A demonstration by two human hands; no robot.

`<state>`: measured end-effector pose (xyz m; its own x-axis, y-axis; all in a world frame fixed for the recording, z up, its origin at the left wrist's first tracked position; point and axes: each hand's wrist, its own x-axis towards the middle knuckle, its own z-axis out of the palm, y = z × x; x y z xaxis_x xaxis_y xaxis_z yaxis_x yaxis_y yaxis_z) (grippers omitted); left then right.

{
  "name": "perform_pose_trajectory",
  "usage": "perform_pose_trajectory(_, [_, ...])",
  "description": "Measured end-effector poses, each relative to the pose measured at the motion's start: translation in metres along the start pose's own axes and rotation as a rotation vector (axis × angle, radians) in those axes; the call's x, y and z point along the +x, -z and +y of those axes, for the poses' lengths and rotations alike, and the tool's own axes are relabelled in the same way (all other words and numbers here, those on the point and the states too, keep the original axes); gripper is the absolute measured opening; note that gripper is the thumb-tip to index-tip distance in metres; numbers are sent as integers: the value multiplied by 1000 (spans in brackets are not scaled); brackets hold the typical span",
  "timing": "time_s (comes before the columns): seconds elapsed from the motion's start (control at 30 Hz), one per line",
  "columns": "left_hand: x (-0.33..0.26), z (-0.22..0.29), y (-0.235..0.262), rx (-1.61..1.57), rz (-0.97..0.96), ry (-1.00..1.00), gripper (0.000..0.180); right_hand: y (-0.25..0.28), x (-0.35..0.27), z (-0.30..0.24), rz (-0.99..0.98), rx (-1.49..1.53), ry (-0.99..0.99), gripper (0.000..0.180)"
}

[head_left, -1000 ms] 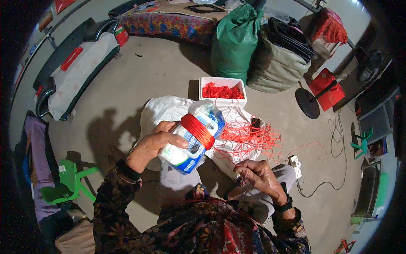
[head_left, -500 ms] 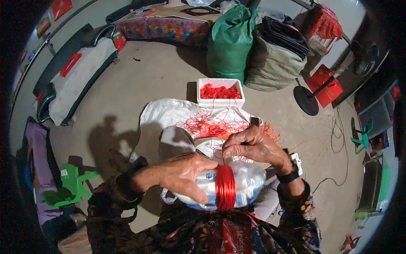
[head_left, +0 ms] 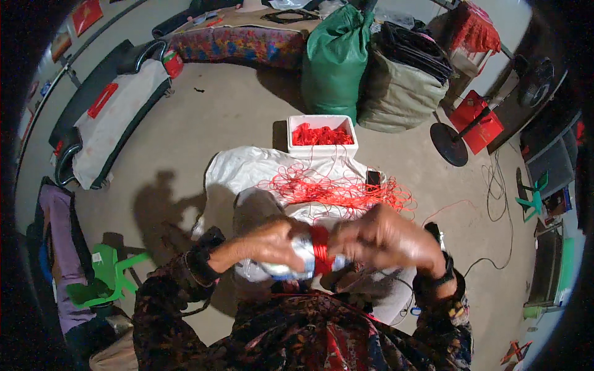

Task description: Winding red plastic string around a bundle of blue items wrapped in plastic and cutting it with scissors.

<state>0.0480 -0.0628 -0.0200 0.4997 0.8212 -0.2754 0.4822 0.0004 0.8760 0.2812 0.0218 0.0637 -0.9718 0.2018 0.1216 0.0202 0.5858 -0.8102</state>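
My left hand point(head_left: 272, 243) is wrapped round one end of a clear plastic bottle point(head_left: 303, 255) with white and blue on it, held crosswise above my lap. A thick band of red cord point(head_left: 322, 250) goes round the bottle's middle. At the bottle's right end, close beside the band, is my right hand point(head_left: 383, 238), smeared by motion. Its fingers look bent, but whether cord is between them does not show. This hand covers most of the bottle's right part. Beyond both hands, a loose tangle of red cord point(head_left: 315, 187) is spread over a white sheet point(head_left: 232, 162).
A white box point(head_left: 322, 150) of red cord stands beyond the sheet. A dark phone point(head_left: 373, 179) lies by the tangle. Farther back are a green sack point(head_left: 334, 68), a beige sack point(head_left: 399, 102) and a standing fan point(head_left: 450, 145). A green stool point(head_left: 108, 275) is at my left.
My right hand has come down from above the cord band to the bottle's right end. The bottle has turned in my left hand, and the phone is now uncovered.
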Motion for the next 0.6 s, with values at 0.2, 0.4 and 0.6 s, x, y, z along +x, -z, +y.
perform_pose_trajectory(0.2, [-22, 47, 12, -359, -41, -132, 65, -26, -12, 96, 69, 753, -119, 23])
perform_pose_trajectory(0.4, [-10, 8, 45, -361, 256, 134, 61, -71, -23, 81, 78, 216, -196, 20])
perform_pose_trajectory(0.6, [18, -17, 12, -190, 218, -8, 62, -23, -17, 6, -26, -65, 87, 19])
